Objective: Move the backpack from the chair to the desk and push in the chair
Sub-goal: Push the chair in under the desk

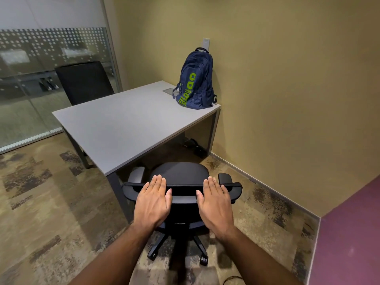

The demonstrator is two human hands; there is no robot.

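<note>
A navy backpack (196, 83) with green lettering stands upright on the far right corner of the grey desk (123, 124), leaning against the wall. A black office chair (182, 173) on castors stands at the desk's near edge, its seat front just under the desktop. My left hand (153, 200) lies flat on the top of the chair's backrest, fingers together and extended. My right hand (216, 200) rests the same way on the backrest's right part. Neither hand curls around anything.
A second black chair (84, 82) stands behind the desk by a glass partition (41, 58). A yellow-green wall (287, 89) runs along the right. A cable box (198, 150) lies on the floor under the desk. Patterned carpet (51, 202) stretches to the left.
</note>
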